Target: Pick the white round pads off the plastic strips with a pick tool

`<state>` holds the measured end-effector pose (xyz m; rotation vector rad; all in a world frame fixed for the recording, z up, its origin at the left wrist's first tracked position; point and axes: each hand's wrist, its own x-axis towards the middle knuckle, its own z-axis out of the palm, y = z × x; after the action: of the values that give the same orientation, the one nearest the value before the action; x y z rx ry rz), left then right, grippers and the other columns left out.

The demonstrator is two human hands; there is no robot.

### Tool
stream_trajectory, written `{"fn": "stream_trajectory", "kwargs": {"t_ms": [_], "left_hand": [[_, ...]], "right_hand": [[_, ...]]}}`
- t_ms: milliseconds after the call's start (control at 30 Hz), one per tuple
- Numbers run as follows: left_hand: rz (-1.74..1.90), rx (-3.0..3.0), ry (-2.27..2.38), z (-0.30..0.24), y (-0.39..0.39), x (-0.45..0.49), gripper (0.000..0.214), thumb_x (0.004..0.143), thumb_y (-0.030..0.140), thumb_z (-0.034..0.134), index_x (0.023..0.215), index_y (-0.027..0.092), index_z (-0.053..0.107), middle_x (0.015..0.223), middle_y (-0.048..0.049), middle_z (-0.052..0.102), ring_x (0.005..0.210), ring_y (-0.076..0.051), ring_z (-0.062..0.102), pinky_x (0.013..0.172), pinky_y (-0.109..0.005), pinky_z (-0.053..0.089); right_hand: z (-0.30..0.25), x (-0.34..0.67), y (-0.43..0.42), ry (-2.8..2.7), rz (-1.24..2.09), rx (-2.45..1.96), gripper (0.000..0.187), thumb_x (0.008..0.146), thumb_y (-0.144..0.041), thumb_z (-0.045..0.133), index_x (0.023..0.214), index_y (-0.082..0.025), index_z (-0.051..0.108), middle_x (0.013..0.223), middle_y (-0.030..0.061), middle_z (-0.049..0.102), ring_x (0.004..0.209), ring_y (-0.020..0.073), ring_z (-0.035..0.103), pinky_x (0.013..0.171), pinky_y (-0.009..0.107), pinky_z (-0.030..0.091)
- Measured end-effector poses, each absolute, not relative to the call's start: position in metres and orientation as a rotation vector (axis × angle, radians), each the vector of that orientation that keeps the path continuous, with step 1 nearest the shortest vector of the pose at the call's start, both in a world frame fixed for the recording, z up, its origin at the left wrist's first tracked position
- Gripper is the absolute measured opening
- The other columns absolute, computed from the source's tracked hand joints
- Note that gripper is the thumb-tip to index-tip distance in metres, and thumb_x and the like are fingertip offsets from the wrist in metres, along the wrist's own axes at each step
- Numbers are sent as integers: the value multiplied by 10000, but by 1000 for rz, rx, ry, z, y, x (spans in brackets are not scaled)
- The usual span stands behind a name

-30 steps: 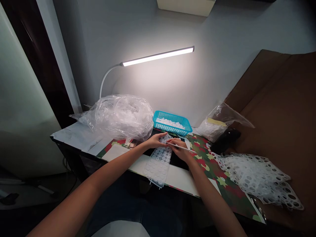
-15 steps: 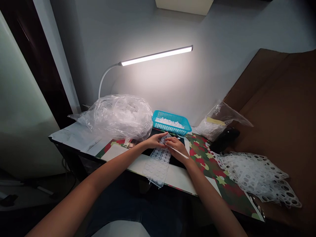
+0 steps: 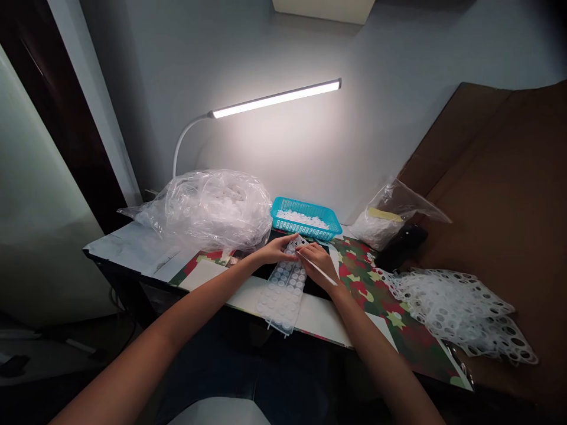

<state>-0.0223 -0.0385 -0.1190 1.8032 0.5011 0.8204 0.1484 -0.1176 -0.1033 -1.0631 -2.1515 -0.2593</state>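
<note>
A clear plastic tray [image 3: 280, 301] with rows of round white pieces lies across the table's front edge, its near end jutting out. Over its far end, my left hand [image 3: 278, 250] curls its thumb and fingers about the edge of a white sheet with round holes [image 3: 301, 241]. My right hand [image 3: 319, 261] is closed on a thin white stick [image 3: 322, 274], which slants back over the wrist. Its fingertips are close to my left ones, at the tray's far end. What lies right beneath the fingertips is hidden.
Behind the hands stands a blue basket [image 3: 305, 231] of small white pieces. A big clear plastic bag [image 3: 212, 209] is at left under a lit lamp [image 3: 277, 99]. At right are a smaller bag [image 3: 376, 230], a black object [image 3: 401, 247] and piled perforated white sheets [image 3: 460, 313].
The view has shifted slightly. My right fingers have moved a little over the tray's far end, and the stick stays in my right hand. Otherwise the hands keep nearly the same place.
</note>
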Motion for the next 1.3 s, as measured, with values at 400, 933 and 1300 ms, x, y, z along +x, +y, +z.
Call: {"fn": "stream_trajectory", "kwargs": {"t_ms": [400, 933, 1300], "left_hand": [[767, 1770, 547, -122, -40, -18, 954, 608, 260, 792, 1420, 208, 293, 1363, -135, 468, 966, -226, 608, 817, -359, 503], [814, 1838, 581, -131, -34, -19, 986, 568, 314, 813, 1413, 179, 324, 1423, -130, 396, 1235, -322, 453, 1019, -425, 382], [859, 1910, 571, -136, -30, -20, 954, 577, 347, 801, 1398, 163, 353, 1449, -102, 354, 1342, -312, 304, 1109, -395, 255]], "right_hand": [[-104, 162, -109, -1773, -257, -1194, 214, 914, -290, 432, 794, -222, 595, 882, 54, 684, 830, 216, 562, 783, 357, 451], [-104, 161, -108, -1918, 42, -1062, 187, 845, -319, 562, 692, -217, 595, 952, 65, 675, 932, 204, 624, 825, 339, 479], [-110, 155, -108, -2076, 111, -1055, 210, 873, -339, 540, 748, -223, 664, 966, 62, 683, 922, 211, 612, 822, 362, 470]]}}
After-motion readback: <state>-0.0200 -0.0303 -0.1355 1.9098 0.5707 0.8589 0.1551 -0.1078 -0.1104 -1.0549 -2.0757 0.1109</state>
